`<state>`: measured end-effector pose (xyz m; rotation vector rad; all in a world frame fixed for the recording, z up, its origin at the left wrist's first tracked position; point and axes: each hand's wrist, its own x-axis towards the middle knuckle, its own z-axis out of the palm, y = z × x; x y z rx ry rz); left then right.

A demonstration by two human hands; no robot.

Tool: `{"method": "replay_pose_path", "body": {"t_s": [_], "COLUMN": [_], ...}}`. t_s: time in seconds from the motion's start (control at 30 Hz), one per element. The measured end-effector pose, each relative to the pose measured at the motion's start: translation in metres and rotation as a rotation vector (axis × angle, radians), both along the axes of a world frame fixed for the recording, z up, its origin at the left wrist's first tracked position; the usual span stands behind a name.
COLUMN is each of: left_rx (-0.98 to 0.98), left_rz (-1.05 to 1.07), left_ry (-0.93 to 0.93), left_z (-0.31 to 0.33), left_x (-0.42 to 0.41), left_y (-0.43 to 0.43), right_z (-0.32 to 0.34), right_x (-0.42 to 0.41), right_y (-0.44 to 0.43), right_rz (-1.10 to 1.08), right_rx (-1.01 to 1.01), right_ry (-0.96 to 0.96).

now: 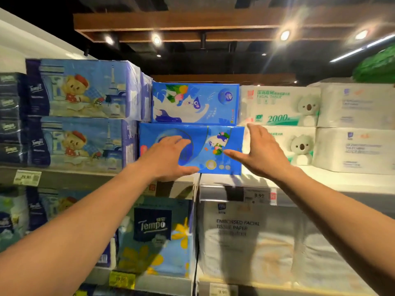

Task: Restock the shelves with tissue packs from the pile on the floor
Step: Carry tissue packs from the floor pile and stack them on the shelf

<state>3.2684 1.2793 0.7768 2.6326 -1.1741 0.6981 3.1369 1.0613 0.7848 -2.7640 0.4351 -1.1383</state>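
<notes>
Two blue tissue packs sit stacked on the upper shelf (342, 180), hemmed in on both sides. To their left stand two light-blue bear packs (83, 88), one on the other, with dark-blue packs (10, 116) beyond them at the edge of view. To their right stand two white koala packs (280, 105), also stacked, then plain white packs (354, 105). A green bundle (376, 65) lies on top at the far right. The slot between bear and koala packs is tight. The upper blue pack (195, 103) fills it, while the right end of the lower blue pack (201, 135) overlaps the front of the lower koala pack.

The bear packs read "Tempo". The top koala pack reads "FACIAL TISSUE" and "2000". On the shelf below, a flowered pack (156, 236) also says "Tempo", and a white pack (245, 238) beside it says "EMBOSSED FACIAL TISSUE PAPER". A price tag (258, 195) on the shelf edge shows "9.99". The tag (27, 177) further left is too blurred to read.

The lower blue pack lies lengthwise at the shelf's front edge, under its twin, slightly askew. The left grip (171, 157) lies flat on the left half of its front face, fingers straight and thumb spread toward the bottom edge. The right grip (260, 150) stands at the pack's right end, spread wide, fingers pointing up and thumb stretched across the front face. I cannot tell whether its palm touches. Neither grip curls round anything.
</notes>
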Motion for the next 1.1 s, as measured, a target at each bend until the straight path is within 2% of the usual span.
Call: {"method": "replay_pose_path", "body": {"t_s": [0.1, 0.23, 0.5, 0.7, 0.83, 1.1], "left_rx": [-0.026, 0.026, 0.214, 0.282, 0.323, 0.391], "left_rz": [-0.145, -0.33, -0.62, -0.899, -1.073, -1.351], "left_ry": [0.0, -0.023, 0.084, 0.163, 0.224, 0.299], "left_z": [0.0, -0.022, -0.076, -0.129, -0.169, -0.204], "left_x": [-0.043, -0.106, -0.267, -0.456, -0.604, -0.887], "left_y": [-0.011, -0.038, -0.122, -0.192, -0.24, -0.323], "right_z": [-0.011, -0.039, -0.103, -0.162, -0.195, -0.205], "right_x": [-0.045, -0.119, -0.314, -0.536, -0.706, -0.988], "right_y": [0.009, 0.003, -0.045, -0.07, -0.077, -0.052], "right_rz": [0.005, -0.116, -0.372, -0.541, -0.741, -1.12], "right_rx": [-0.098, -0.167, -0.097, 0.085, 0.219, 0.398], "right_ry": [0.079, 0.225, 0.423, 0.488, 0.533, 0.458]}}
